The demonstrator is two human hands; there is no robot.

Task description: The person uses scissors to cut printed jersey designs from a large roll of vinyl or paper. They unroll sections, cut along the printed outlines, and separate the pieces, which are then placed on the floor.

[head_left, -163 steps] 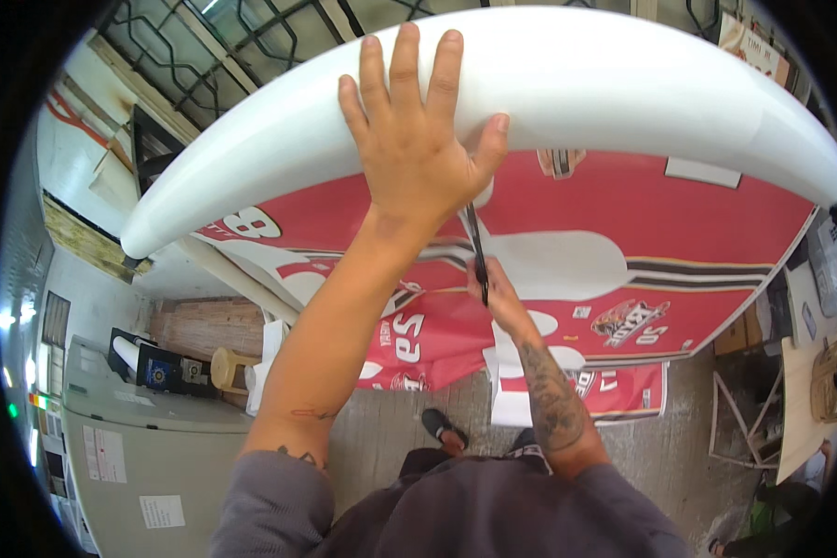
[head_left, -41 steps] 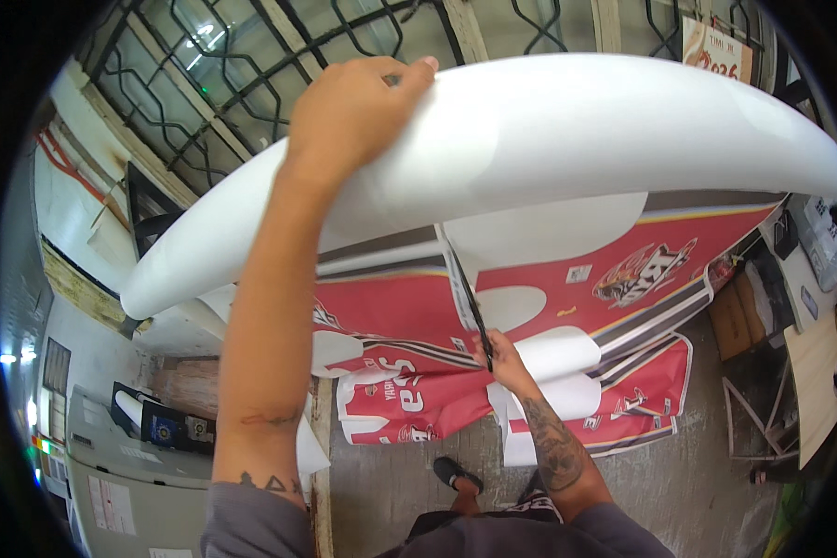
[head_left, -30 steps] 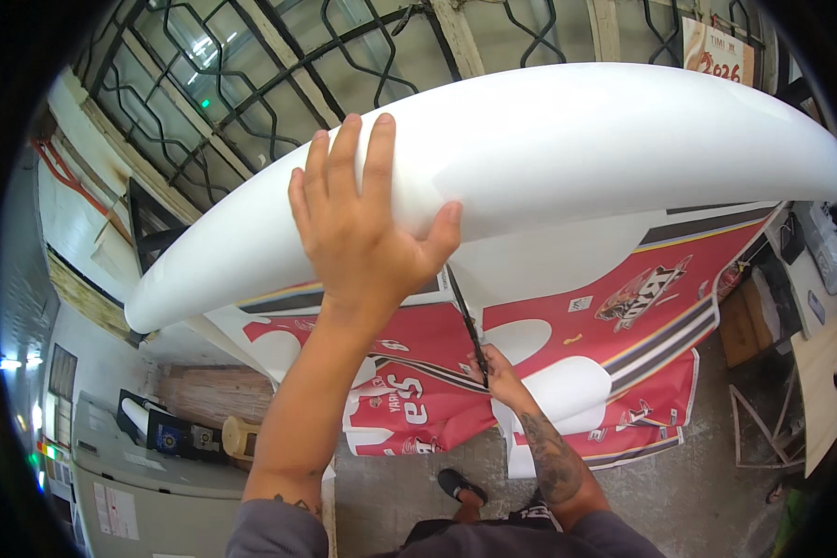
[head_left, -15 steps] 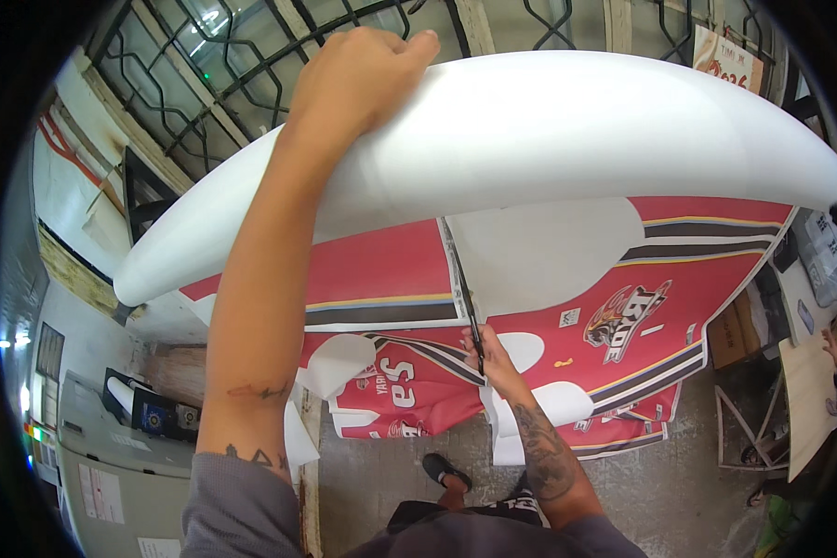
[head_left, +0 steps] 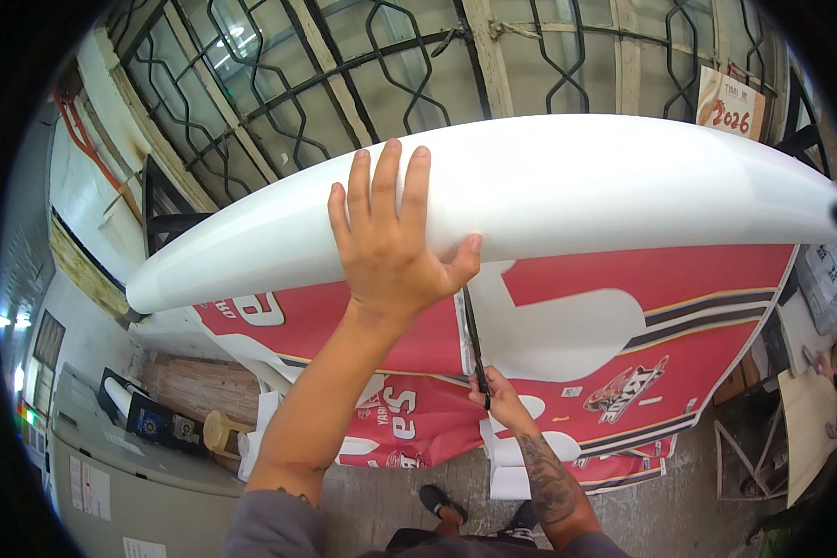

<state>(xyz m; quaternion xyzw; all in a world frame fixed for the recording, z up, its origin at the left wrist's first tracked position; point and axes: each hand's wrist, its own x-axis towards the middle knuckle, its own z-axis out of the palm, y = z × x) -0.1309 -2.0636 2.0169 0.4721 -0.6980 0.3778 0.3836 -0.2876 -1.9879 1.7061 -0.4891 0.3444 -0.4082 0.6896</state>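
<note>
A large white roll (head_left: pixel 567 186) stretches across the far side, and a printed sheet hangs from it toward me. The sheet (head_left: pixel 567 372) carries red jersey-like shapes with dark stripes, white lettering and a logo on white ground. My left hand (head_left: pixel 395 246) lies on the front of the roll, fingers spread. Lower down, my right hand (head_left: pixel 504 400) grips the handles of long dark scissors (head_left: pixel 473 335). Their blades point up toward the roll, along the edge between the left red panel and the pale shape beside it. The blade tips are close under my left hand.
Behind the roll runs a window with a black metal grille (head_left: pixel 381 65), with a calendar (head_left: pixel 730 102) at the right. A grey cabinet (head_left: pixel 139 502) and a stool (head_left: pixel 221 432) stand left. At the right, another person's hand (head_left: pixel 823 365) is by a board (head_left: pixel 814 418).
My left hand has come down from the roll's top to its front and opened out. More printed sheet shows below the roll, including lettering at left. The scissors remain in my right hand.
</note>
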